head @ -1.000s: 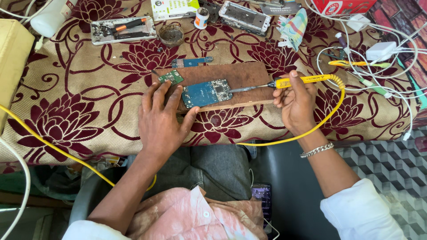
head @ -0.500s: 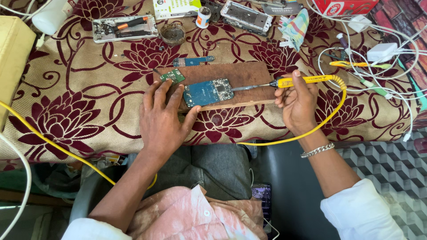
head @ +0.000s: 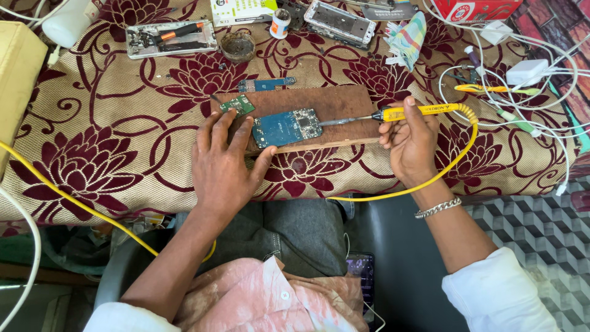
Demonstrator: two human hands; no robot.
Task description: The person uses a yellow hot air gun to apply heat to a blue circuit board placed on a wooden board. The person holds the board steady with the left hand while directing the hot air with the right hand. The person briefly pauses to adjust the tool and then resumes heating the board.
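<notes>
Right hand: your right hand (head: 410, 138) is closed around the yellow soldering iron (head: 418, 112), held like a pen.
Iron axis: it lies almost level, its metal tip pointing away from your grip toward your left hand, meeting the right edge of the blue circuit board (head: 287, 127).
Left hand: your left hand (head: 222, 161) lies flat with fingers spread, fingertips pinning the board's near-left corner, holding nothing.
Board: it rests on the brown wooden block (head: 335, 103), between your hands, long side in line with the iron.
Nearer hand: the left, already touching it.
Around: a small green board (head: 237, 105) just beyond your left fingertips; the yellow cord (head: 458, 157) loops behind your right wrist.
In the way: nothing between tip and board.
</notes>
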